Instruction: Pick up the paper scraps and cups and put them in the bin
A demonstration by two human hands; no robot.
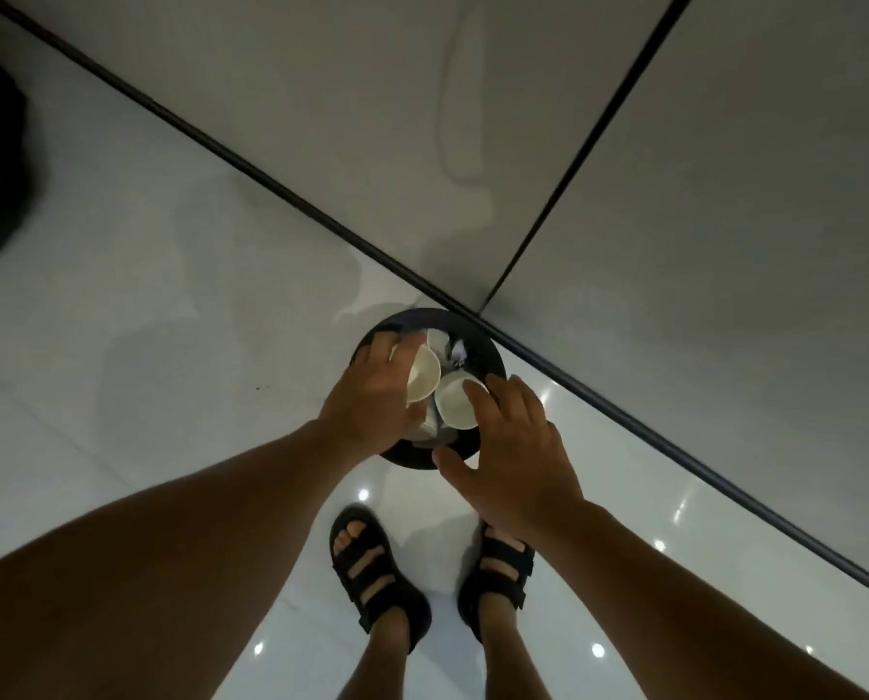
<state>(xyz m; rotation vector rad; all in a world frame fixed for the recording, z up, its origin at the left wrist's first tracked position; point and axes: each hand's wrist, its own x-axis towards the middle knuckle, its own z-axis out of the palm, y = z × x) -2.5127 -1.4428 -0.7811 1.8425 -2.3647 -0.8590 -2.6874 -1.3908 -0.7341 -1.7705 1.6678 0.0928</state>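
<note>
Standing over the black bin [492, 363] on the floor [170, 356] at the wall's [321, 93] foot, the person grips a white cup [424, 378] in the left hand [372, 396], tilted over the opening. The right hand [516, 447], fingers spread and relaxed, touches a second cup [453, 406] in the bin's mouth, near paper scraps [457, 352].

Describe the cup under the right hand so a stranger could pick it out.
Find the round black bin on the white floor against the wall. Of two pale cups at its mouth, it is the right cup, the right hand touching its rim; the left hand grips the left cup.
</note>
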